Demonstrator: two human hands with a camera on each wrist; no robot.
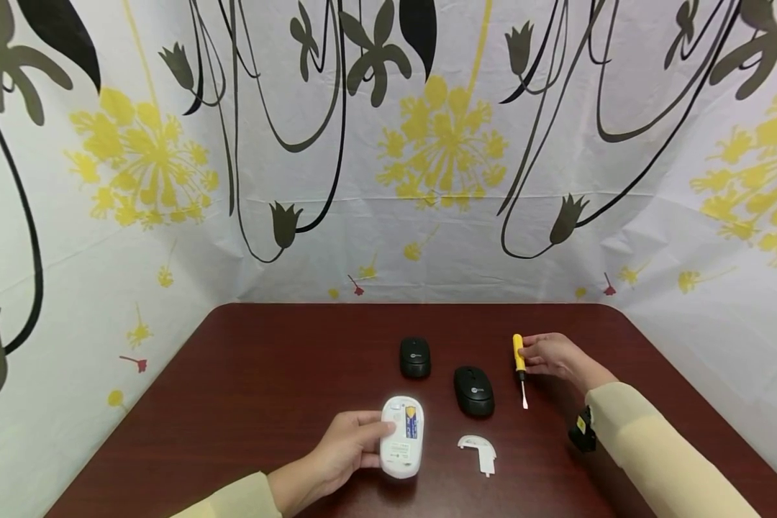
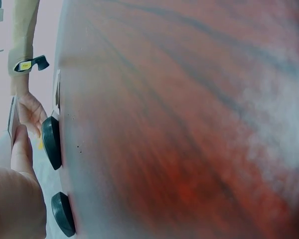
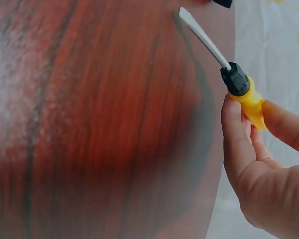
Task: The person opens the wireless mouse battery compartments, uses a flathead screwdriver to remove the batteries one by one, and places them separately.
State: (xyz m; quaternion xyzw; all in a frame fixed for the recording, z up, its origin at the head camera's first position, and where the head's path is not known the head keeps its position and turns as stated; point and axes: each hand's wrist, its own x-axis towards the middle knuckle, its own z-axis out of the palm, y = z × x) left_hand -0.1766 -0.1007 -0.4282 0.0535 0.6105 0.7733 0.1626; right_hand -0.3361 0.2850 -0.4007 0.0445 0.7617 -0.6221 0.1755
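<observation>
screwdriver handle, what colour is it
The handle is yellow, best seen in the right wrist view.

The left grip (image 1: 344, 447) and right grip (image 1: 557, 357) both pinch, the right arm (image 1: 660, 442) stretched farther forward.

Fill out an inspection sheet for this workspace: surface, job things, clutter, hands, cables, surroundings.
Surface: dark red-brown table, rounded far corners.
Job things: white mouse, underside showing, battery exposed; white cover lying apart from it; screwdriver with yellow handle.
Clutter: two black mice on the table, apart from each other.
Left hand: holds the white mouse.
Right hand: holds the screwdriver by its handle.
Cables: nothing seen.
Surroundings: white sheet with plant print, behind and at both sides.
</observation>
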